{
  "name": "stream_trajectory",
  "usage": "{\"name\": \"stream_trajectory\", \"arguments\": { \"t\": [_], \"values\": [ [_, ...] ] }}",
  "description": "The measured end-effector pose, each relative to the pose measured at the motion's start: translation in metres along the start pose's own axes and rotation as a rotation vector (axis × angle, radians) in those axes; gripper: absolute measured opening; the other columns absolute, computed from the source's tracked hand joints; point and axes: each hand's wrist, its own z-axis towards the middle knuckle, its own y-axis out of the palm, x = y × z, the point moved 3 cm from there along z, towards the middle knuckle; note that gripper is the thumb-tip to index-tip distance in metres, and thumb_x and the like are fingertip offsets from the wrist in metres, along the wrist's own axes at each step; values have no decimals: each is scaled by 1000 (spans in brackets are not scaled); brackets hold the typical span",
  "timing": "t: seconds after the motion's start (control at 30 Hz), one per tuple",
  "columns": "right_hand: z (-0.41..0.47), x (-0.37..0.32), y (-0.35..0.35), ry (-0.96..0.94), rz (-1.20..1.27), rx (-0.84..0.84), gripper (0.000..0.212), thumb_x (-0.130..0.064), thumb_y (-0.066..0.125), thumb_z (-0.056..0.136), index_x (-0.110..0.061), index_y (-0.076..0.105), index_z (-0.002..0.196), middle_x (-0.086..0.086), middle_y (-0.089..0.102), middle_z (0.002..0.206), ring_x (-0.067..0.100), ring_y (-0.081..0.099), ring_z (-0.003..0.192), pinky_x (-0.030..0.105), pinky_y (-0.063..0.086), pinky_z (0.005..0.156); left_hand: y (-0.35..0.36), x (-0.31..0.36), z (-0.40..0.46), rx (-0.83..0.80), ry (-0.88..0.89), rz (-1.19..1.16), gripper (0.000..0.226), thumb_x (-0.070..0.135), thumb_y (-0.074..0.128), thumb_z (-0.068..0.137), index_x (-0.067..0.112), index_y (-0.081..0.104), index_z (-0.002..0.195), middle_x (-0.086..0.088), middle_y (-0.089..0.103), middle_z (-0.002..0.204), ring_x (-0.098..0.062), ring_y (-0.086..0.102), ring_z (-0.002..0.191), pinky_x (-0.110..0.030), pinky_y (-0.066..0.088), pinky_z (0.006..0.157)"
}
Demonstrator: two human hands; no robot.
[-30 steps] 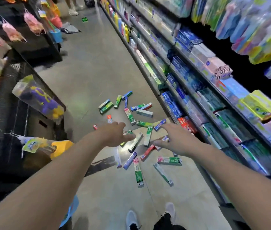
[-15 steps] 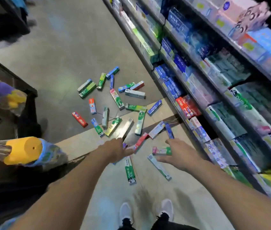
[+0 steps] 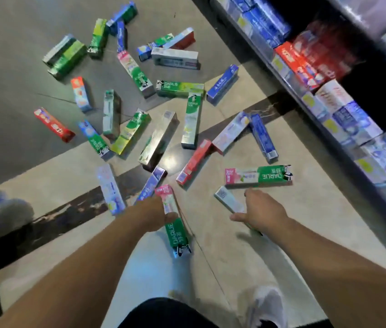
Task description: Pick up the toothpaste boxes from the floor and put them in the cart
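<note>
head camera looks steeply down, close over floor (image 3: 246, 252) (single view, nothing shared)

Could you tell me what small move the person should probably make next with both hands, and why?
Probably close both grips and lift. The left hand already lies over the pink-and-green Darlie toothpaste box at its middle, and the right hand covers the near end of the pale grey-green toothpaste box. Both boxes seem to lie flat on the tiled floor, and many more remain scattered beyond.
</note>
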Motion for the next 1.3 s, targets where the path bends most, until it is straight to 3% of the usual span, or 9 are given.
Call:
{"name": "stream_trajectory", "arguments": {
  "t": [0.1, 0.33, 0.47, 0.6, 0.73, 0.83, 0.9, 1.1, 1.3],
  "values": [
    [36, 17, 34, 30, -40, 14, 75, -69, 71, 72, -15, 50, 119, 5, 56, 116, 23, 55, 107, 33, 40, 71, 31, -7, 53, -27, 40, 26, 80, 81, 38, 77, 26, 54, 133, -8, 56, 134, -27, 56, 118, -37, 47, 97],
    [74, 29, 84, 28, -108, -8, 69, -67, 72, 74, -16, 48, 114, 4, 58, 110, 23, 60, 100, 32, 40, 68, 65, -2, 99, -70, -24, -37, 62, 65, 44, 94, 15, 60, 127, -12, 56, 128, -25, 58, 108, -33, 49, 86],
    [76, 28, 88, 48, -201, 42, 54, -54, 70, 80, -18, 48, 113, 1, 60, 106, 22, 62, 95, 30, 41, 65, 69, -6, 103, -13, -99, -145, 80, 69, 56, 83, 8, 49, 135, -13, 53, 127, -27, 59, 110, -41, 51, 96],
    [78, 25, 83, 68, -257, 26, 34, -37, 64, 84, -17, 54, 110, -1, 55, 93, 21, 59, 83, 28, 42, 64, 70, -15, 105, 16, -118, -138, 88, 72, 49, 86, 2, 45, 140, -15, 53, 122, -25, 58, 106, -35, 49, 88],
    [80, 16, 59, -3, 74, -137, 42, -46, 78, 77, -16, 61, 101, -2, 67, 96, 16, 63, 82, 28, 50, 64, 68, -13, 95, 11, -142, -233, 76, 61, 53, 92, -1, 43, 135, -19, 54, 125, -29, 61, 107, -34, 53, 87],
    [69, -3, 31, -116, 420, -184, 35, -27, 83, 78, -13, 69, 107, 1, 75, 96, 16, 71, 79, 32, 60, 63, 76, -11, 93, -33, -251, -501, 97, 54, 64, 89, -7, 13, 145, -19, 58, 102, -34, 68, 89, -40, 59, 63],
    [62, -15, 14, -153, 485, -142, 30, -24, 83, 78, -15, 69, 104, 1, 75, 91, 19, 73, 79, 39, 63, 68, 89, -8, 95, -41, -316, -699, 112, 49, 73, 83, -2, -2, 148, -21, 57, 107, -38, 69, 85, -44, 59, 55],
    [62, -16, 0, -163, 490, -100, 32, -26, 84, 77, -20, 70, 105, -3, 76, 99, 14, 73, 84, 39, 63, 73, 114, 2, 101, 47, -325, -898, 74, 34, 83, 77, 13, 20, 110, -19, 58, 110, -39, 67, 91, -54, 60, 62],
    [26, -18, -30, -96, 530, -56, 34, -28, 87, 73, -20, 71, 102, 0, 76, 100, 17, 72, 84, 41, 62, 76, 48, -19, 47, 122, -188, -1057, 59, 24, 83, 75, 7, 44, 116, -16, 67, 103, -32, 71, 83, -47, 61, 52]
  ]
}}
